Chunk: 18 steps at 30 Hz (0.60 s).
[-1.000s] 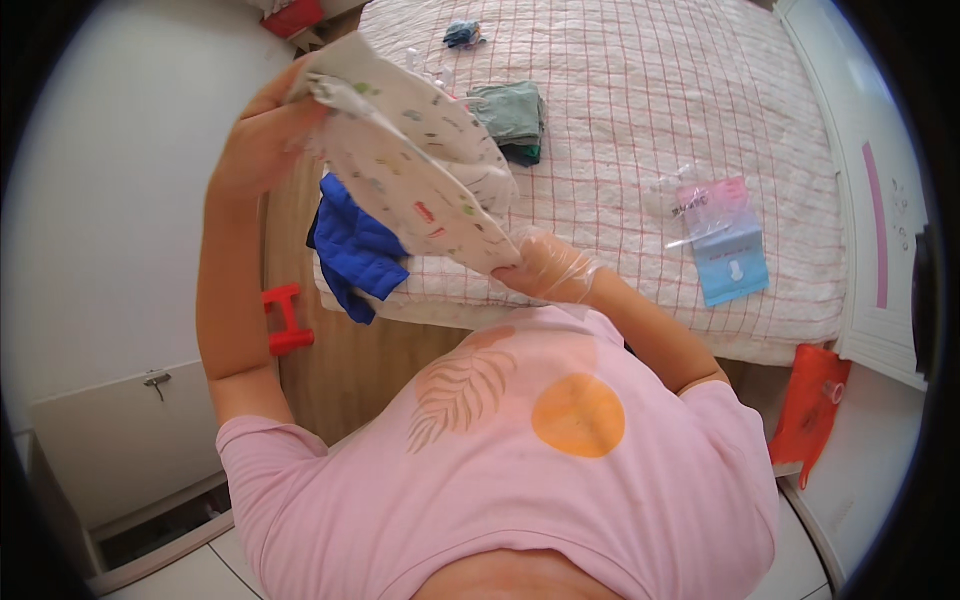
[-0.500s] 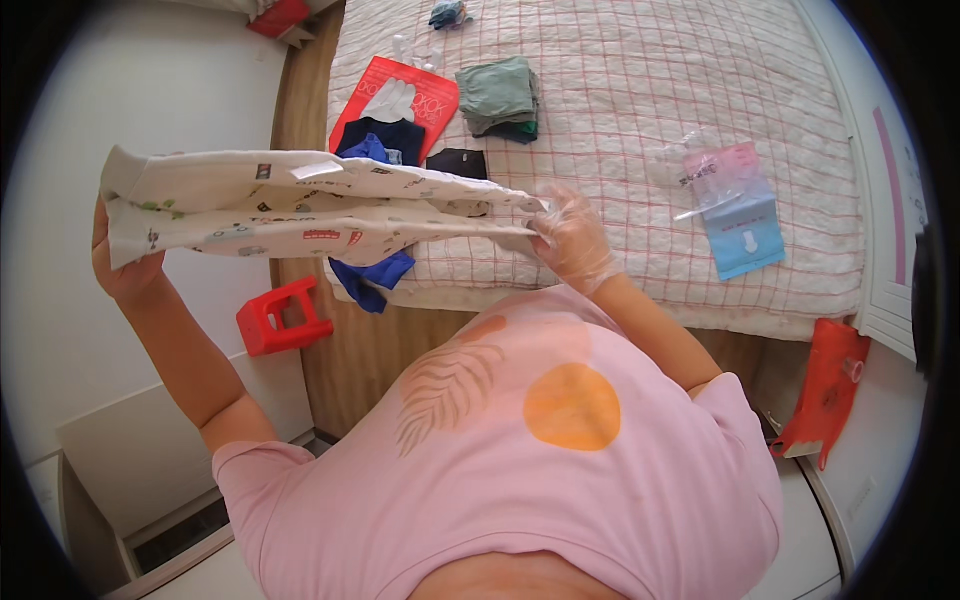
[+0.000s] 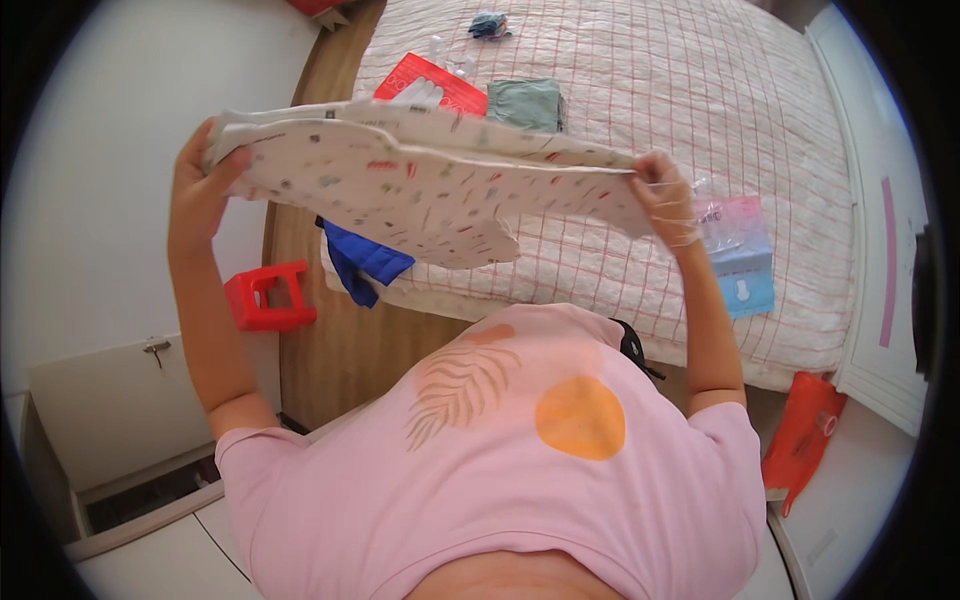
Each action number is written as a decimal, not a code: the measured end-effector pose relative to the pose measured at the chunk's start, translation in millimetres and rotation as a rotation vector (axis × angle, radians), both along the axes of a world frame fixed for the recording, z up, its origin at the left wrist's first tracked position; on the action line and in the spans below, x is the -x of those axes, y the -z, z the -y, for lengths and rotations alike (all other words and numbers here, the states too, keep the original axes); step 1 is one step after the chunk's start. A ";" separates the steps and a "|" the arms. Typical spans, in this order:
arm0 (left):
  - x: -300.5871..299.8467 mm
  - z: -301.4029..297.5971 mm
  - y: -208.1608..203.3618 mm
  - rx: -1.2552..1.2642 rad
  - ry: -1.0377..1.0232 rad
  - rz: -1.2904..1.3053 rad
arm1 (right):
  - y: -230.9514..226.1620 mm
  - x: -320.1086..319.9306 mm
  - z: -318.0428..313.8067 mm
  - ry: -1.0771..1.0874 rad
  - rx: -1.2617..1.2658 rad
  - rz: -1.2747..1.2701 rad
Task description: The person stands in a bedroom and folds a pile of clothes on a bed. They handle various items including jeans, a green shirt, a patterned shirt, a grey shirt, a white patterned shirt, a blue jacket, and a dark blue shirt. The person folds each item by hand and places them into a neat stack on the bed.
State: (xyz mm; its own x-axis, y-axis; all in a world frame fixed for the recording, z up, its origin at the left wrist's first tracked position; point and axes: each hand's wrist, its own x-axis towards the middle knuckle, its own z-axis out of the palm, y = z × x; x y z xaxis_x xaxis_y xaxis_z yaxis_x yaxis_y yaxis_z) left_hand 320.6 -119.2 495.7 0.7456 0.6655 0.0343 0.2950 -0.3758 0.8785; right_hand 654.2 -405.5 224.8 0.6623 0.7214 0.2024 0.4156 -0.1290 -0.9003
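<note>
A white child's garment, dotted with small coloured prints, is stretched sideways in the air above the bed. At its left end, my left hand is closed around the bunched edge. My right hand, in a thin clear plastic glove, pinches the narrower end on the right. Between the hands the cloth hangs in two layers, and a flap droops toward me. I cannot tell whether it is a top or trousers. Behind it, a blue garment lies partly over the bed's near left edge.
The checked bed cover bears folded green clothes, a red bag with white gloves pictured, a small dark bundle and a pink-and-blue packet. A red stool stands left; a red bag hangs right.
Both hands have moved rightward, with the garment spread wider between them and its flap now hanging down. It now covers the dark clothes on the bed. My view has shifted slightly.
</note>
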 end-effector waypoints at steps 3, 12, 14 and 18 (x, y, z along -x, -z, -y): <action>8.6 4.0 36.2 0.002 -0.121 0.031 | -22.6 -38.5 9.3 -0.088 -0.100 -0.193; 37.2 27.0 92.7 0.111 0.002 -0.029 | -79.3 -49.9 -1.0 -0.192 0.300 0.068; 51.5 46.5 106.4 0.222 0.130 -0.147 | -64.3 -56.1 9.9 -0.256 0.251 0.605; 64.7 99.6 161.7 0.442 0.458 -0.221 | -38.1 -31.5 42.1 -0.190 0.413 0.718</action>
State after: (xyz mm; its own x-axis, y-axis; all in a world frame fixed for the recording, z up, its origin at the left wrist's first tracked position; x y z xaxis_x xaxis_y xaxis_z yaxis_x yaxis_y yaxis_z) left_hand 255.9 -218.7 334.0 0.9143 0.1969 -0.3540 0.3815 -0.1249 0.9159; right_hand 685.7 -447.6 262.9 0.3339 0.9157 0.2236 0.9161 -0.2594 -0.3056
